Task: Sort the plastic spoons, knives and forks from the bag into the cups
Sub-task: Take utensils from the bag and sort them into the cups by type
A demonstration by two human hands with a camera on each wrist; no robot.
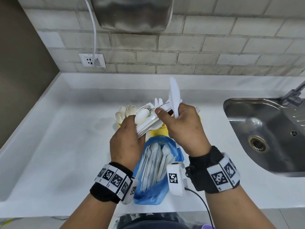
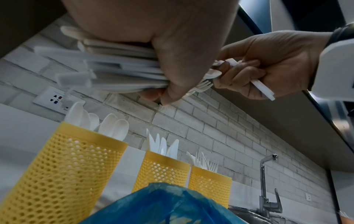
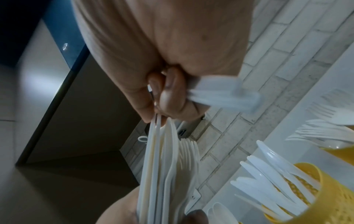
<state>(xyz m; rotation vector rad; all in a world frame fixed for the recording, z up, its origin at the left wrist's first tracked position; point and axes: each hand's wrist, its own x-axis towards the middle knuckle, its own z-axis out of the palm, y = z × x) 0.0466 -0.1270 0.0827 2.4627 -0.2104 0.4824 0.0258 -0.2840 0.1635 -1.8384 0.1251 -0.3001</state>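
My left hand grips a mixed bundle of white plastic cutlery above the cups. My right hand holds white knives blade-up, and its thumb and fingertips pinch at the bundle's end. Below the hands lies the open blue bag, with more cutlery inside. The left wrist view shows three yellow mesh cups in a row: spoons, knives, forks. In the right wrist view the knife cup stands below the bundle.
A steel sink with a tap is set in the white counter at the right. A wall socket with a white cable sits on the tiled wall. A steel appliance hangs above.
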